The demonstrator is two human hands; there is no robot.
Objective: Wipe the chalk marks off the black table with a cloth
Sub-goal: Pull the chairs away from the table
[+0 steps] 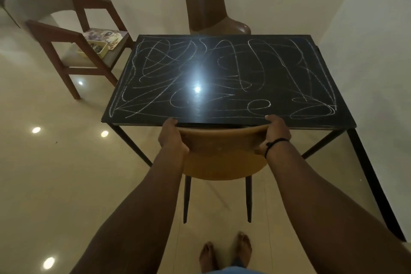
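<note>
The black table (226, 118) stands in front of me, its top covered with white chalk marks (160, 69) in loops and lines. A tan chair (222, 153) is pushed against the table's near edge. My left hand (172, 138) grips the left end of the chair's backrest. My right hand (274, 133) grips its right end, a black band on the wrist. No cloth is in view.
A dark brown chair (209, 4) stands behind the table's far edge by the wall. At the left is a wooden armchair (73, 35) with a small tray and papers on its seat. A wall runs close along the table's right side. My bare feet (224, 251) are on glossy floor.
</note>
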